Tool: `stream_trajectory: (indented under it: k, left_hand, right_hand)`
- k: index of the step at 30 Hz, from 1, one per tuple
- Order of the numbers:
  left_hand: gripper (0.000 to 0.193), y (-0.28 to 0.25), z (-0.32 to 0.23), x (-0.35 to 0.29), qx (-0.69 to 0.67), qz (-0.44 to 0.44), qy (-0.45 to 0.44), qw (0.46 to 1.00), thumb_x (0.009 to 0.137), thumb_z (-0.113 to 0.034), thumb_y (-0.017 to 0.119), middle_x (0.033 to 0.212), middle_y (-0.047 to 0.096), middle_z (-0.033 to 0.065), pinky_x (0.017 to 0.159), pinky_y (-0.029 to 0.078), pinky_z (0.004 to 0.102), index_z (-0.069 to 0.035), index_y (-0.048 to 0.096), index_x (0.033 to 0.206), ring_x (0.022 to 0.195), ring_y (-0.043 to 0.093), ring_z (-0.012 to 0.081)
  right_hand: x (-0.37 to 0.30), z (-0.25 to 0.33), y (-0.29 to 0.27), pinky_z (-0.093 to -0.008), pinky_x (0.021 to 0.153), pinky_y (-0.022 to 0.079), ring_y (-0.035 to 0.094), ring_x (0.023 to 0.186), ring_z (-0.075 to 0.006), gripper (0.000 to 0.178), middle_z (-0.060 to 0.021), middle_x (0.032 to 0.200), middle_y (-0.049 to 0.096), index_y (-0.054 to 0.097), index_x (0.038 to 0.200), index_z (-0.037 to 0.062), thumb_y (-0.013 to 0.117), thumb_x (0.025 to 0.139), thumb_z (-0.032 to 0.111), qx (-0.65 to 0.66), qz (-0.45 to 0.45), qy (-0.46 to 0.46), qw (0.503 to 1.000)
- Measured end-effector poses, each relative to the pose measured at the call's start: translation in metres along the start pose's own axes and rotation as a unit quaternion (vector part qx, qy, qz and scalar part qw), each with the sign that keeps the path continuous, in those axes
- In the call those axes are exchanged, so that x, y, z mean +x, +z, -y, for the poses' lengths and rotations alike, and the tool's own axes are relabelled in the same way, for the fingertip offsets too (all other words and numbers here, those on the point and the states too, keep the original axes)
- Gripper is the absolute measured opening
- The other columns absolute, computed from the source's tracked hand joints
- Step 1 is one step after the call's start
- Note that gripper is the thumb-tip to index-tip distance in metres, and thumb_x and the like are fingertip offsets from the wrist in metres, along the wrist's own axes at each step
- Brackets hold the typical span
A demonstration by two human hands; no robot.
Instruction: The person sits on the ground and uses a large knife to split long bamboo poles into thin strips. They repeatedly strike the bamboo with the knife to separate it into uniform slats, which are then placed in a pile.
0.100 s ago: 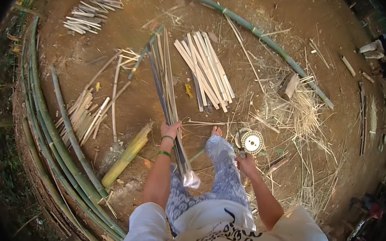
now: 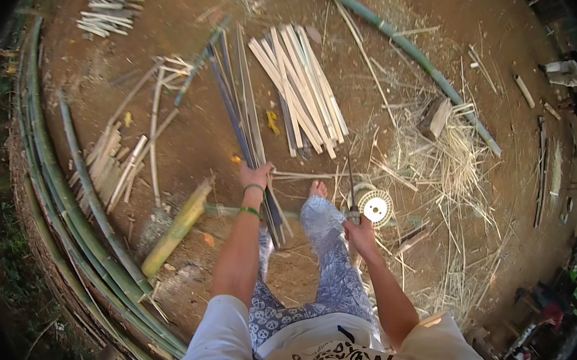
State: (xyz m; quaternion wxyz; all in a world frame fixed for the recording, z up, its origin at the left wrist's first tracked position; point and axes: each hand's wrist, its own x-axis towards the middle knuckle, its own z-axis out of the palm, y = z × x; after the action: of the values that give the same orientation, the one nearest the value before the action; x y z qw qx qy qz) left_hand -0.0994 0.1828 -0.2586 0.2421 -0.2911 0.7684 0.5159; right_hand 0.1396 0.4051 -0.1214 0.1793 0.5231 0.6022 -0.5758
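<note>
My left hand [image 2: 255, 176] is closed around a bundle of long bamboo strips [image 2: 252, 107], some dark and some pale. The bundle points away from me, its near ends by my left leg. My right hand [image 2: 359, 232] grips a knife beside my right knee, its thin dark blade [image 2: 351, 181] pointing away from me. Just right of the knife is a pale round spool [image 2: 376, 207] with a holed face. Beyond my right foot [image 2: 318, 189] lies a fanned pile of pale split bamboo slats [image 2: 302, 88].
Long green bamboo poles [image 2: 58, 167] curve along the left, near a thick bamboo piece [image 2: 178, 229]. Another green pole [image 2: 392, 31] crosses the far right. Shavings [image 2: 456, 157] lie around a wood block [image 2: 435, 117]. More slats [image 2: 103, 163] lie left; people [image 2: 570, 73] are at the far right edge.
The bundle's near ends have shifted away from me and no longer overlap my left knee. My left leg looks straighter. The whole view has shifted slightly.
</note>
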Motion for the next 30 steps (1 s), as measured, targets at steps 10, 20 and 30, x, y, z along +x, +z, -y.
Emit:
stream_trajectory:
  k: [10,20,30]
  left_hand:
    - [0.067,0.197,-0.019,0.178,0.040,-0.055,0.004,0.998,0.073,-0.014,0.083,0.104,0.068,0.0210,0.076,0.058,0.0440,0.004,0.050,0.129,0.085,0.070,0.0305]
    - [0.112,0.149,0.129,0.139,0.193,0.115,-0.093,0.970,0.080,-0.058,0.073,0.147,0.043,0.0324,0.113,0.036,0.0435,0.004,0.018,0.154,0.137,0.045,0.0409]
    - [0.071,0.018,0.323,0.125,0.009,0.026,-0.373,0.928,0.085,-0.050,0.071,0.112,0.063,0.0179,0.076,0.052,0.0463,-0.005,0.050,0.136,0.098,0.065,0.0277]
  right_hand:
    - [0.099,0.033,0.017,-0.0278,0.054,0.046,0.056,0.055,-0.0126,0.019,-0.0042,0.066,0.059,0.059,0.097,0.0007,0.069,0.084,0.009,0.049,-0.077,0.025,0.996]
    - [0.114,0.012,0.035,-0.0282,0.052,0.047,0.056,0.056,-0.0143,0.020,-0.0057,0.071,0.059,0.057,0.099,0.0008,0.068,0.085,0.010,0.098,-0.053,0.062,0.992]
    - [0.135,-0.034,0.153,-0.0276,0.052,0.044,0.056,0.056,-0.0135,0.025,-0.0045,0.069,0.059,0.057,0.105,0.0012,0.070,0.085,0.009,0.167,0.040,0.104,0.980]
